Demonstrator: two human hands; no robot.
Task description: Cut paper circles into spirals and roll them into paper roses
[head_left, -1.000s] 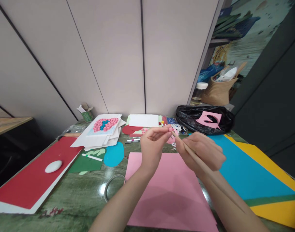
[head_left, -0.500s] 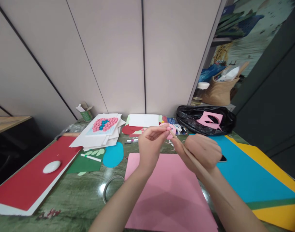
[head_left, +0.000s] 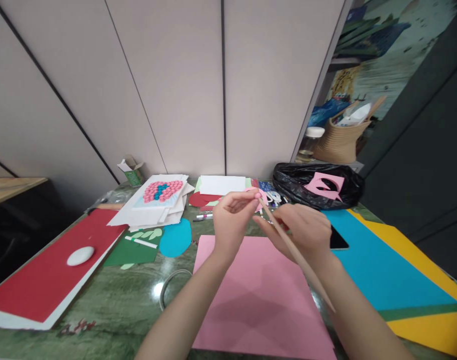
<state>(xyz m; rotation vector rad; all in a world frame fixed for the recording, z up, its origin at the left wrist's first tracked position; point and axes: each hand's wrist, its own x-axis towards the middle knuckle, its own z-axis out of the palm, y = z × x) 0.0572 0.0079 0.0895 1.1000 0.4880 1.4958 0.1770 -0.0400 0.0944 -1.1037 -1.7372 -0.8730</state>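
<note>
My left hand [head_left: 232, 220] is closed in a pinch, with a small pink bit [head_left: 257, 194] at its fingertips. From there a long, thin pale strip [head_left: 294, 250] slants down to the right, passing between the thumb and curled fingers of my right hand [head_left: 303, 227]. The thumb of that hand sticks out, apart from the fingertips. Whether the strip is paper or wood I cannot tell. Both hands are above a pink sheet [head_left: 258, 295] on the green table [head_left: 127, 305].
White sheets [head_left: 121, 215] carry a design of pink and blue balls [head_left: 163, 192]. Left lie a red sheet [head_left: 37, 280], a white oval object [head_left: 80, 256] and a tape roll [head_left: 168, 287]. A blue sheet [head_left: 382, 270], a dark phone-like object [head_left: 338, 239] and a black bag [head_left: 288, 182] are right.
My right hand has drawn slightly back and turned, its thumb now spread from the fingers. The strip hangs steeper, and the dark phone-like object shows more. The left hand still pinches.
</note>
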